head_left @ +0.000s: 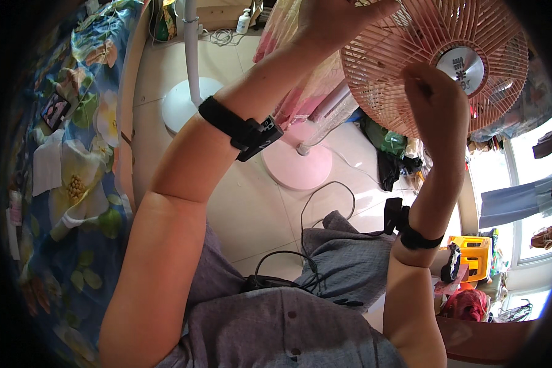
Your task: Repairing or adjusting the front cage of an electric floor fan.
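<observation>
My left hand (336,23) is at the top edge, beside the left rim of a pink standing fan's round grille (380,67). One digit stretches out over the rim; most of its other fingers are cut off by the frame. In front of the grille's lower middle, left of the silver hub (460,69), my right hand (434,98) is curled closed. What its fingers hold, if anything, is hidden. Both forearms wear black straps with small devices, the left one (260,136) and the right one (397,218).
The fan's pink round base (297,161) stands on pale tiles. Left of it rises a white pole on a round base (181,104). A blue floral bed cover (80,202) fills the left side. A black cable (351,195) loops on the floor. At right is a yellow plastic stool (474,257).
</observation>
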### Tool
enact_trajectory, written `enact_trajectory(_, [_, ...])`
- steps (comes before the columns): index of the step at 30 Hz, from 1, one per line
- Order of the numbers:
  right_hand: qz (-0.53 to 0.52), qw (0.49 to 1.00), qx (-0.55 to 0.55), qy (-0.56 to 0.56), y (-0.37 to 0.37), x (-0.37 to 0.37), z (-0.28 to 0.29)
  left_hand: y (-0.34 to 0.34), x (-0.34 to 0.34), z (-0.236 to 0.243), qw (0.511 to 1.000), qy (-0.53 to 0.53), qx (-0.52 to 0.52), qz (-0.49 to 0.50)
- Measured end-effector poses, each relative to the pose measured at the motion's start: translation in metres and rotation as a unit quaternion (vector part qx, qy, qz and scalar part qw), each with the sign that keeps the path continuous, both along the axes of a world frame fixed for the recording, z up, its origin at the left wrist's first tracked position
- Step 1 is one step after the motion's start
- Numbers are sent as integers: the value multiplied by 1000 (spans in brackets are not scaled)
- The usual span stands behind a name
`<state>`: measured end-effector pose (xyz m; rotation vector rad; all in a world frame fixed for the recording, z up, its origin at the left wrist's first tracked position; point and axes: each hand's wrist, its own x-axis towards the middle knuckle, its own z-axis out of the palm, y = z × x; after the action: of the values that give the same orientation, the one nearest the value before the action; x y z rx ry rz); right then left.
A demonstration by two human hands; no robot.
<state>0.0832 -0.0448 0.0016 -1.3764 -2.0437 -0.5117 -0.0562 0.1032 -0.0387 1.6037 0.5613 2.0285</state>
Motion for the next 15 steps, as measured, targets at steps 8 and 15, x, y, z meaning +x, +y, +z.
enact_trajectory(8, [-70,988,128,-56,21,0,-15,-4,2,4,999,17,-3,28])
enact_trajectory(15, [36,993,112,-26,21,-3,-16,-7,-2,5,1000,6,-15,-17])
